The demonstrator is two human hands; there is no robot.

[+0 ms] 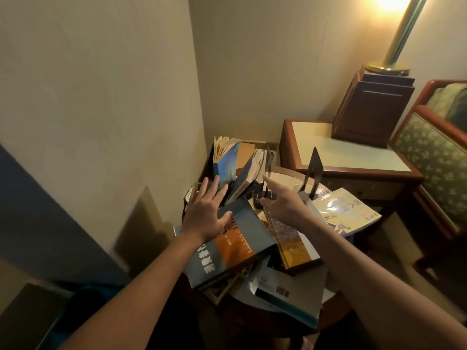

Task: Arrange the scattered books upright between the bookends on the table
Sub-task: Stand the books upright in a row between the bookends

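Two books stand at the back of the small round table [331,296]: a blue book [225,162] upright with fanned pages, and a dark book [249,176] leaning against it. My left hand [206,209] has its fingers spread, the fingertips touching the blue book's cover. My right hand [283,199] reaches with straight fingers toward the leaning book, holding nothing. A black metal bookend [312,171] stands to the right. Lying flat are a grey-and-orange book [227,246], a purple-and-yellow book [290,241], a pale yellow book [346,210] and a white book [285,294].
The wall corner is close behind the standing books. A wooden side table [346,155] with a pale top stands to the right, carrying a dark wooden box [369,107] and a brass lamp [401,34]. An upholstered chair [434,157] is at far right.
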